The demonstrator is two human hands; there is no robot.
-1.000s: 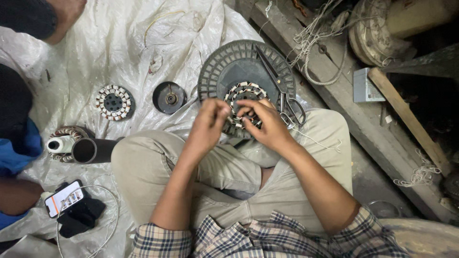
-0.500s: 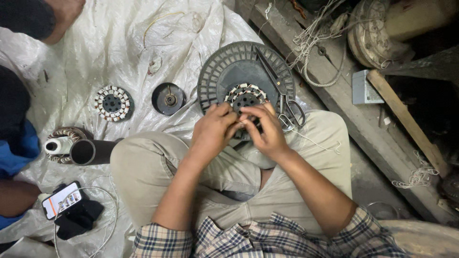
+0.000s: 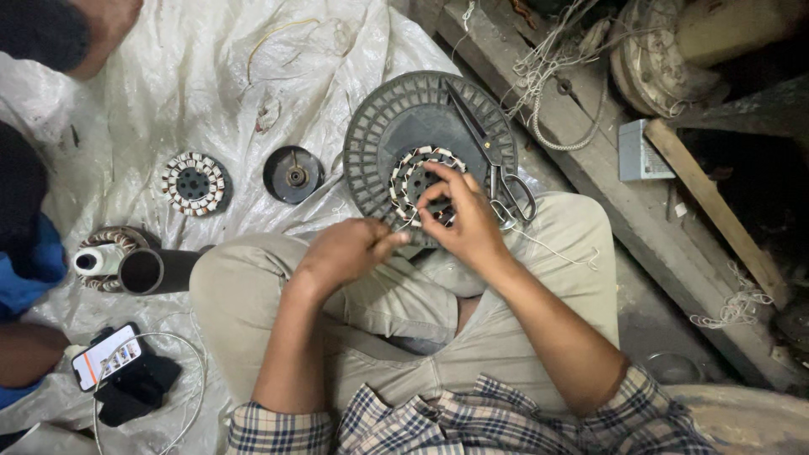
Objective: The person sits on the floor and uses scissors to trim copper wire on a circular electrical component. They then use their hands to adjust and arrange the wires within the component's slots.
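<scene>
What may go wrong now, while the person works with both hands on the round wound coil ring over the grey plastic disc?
1. The left hand pulls a thin pale thread away from the round wound coil ring; hard pulling might snap it or shift the windings.
2. The metal scissors lie on the grey slotted plastic disc, close to the right hand; a finger or the thread may catch on them.
</scene>
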